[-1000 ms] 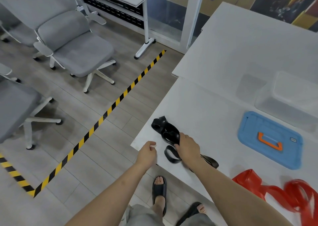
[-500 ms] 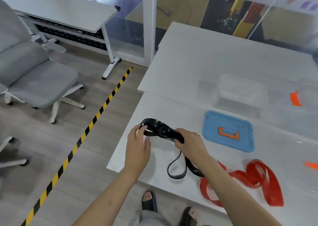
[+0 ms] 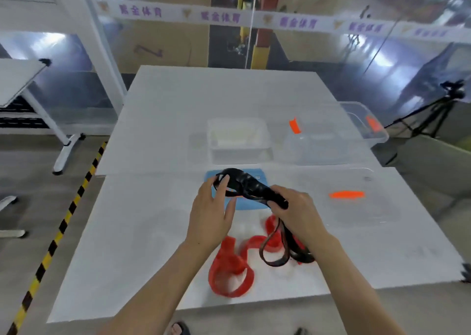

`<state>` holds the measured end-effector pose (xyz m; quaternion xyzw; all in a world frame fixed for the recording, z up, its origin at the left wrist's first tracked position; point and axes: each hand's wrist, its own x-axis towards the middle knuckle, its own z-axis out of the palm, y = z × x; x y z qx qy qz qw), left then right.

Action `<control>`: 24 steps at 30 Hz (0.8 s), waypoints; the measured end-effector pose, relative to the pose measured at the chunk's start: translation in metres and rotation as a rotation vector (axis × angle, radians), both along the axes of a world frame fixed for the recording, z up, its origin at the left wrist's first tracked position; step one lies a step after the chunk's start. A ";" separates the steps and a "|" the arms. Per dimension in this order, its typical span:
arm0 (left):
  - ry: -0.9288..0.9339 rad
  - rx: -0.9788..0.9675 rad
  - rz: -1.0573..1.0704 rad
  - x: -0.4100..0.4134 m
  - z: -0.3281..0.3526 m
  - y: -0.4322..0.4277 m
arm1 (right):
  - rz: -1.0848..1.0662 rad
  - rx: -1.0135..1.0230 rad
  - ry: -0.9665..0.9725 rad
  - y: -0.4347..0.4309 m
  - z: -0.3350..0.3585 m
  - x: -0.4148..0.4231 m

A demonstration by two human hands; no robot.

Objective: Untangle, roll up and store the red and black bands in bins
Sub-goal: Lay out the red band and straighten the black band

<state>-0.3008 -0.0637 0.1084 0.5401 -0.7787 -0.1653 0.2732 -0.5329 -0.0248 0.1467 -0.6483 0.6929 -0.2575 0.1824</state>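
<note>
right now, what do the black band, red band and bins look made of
Black band: likely rubber or elastic, matte with a dull sheen; it droops in limp loops. Red band: similar flat rubbery strip, slightly translucent, curling on the table. Bins: clear hard plastic, glossy; the table shows through.

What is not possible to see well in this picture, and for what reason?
Head view only.
- Blue lid: mostly hidden behind the left hand, right hand and black band.
- Red band: right part hidden behind the black band's loops.
- Bins: blurred, contents unclear.
- Feet: cut off by the bottom edge.
</note>
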 end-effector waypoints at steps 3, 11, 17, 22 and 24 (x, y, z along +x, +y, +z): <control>-0.019 0.011 -0.029 -0.079 -0.010 0.013 | -0.006 0.012 -0.006 0.020 -0.010 -0.083; -0.213 0.095 -0.062 -0.279 -0.054 0.070 | 0.064 0.160 0.086 0.073 -0.064 -0.294; -0.386 0.279 -0.179 -0.366 -0.093 0.111 | 0.155 0.304 0.213 0.104 -0.101 -0.395; -0.451 0.499 -0.257 -0.403 -0.125 0.125 | 0.237 0.399 0.310 0.100 -0.135 -0.436; -0.464 0.557 -0.271 -0.411 -0.141 0.126 | 0.266 0.454 0.339 0.099 -0.152 -0.443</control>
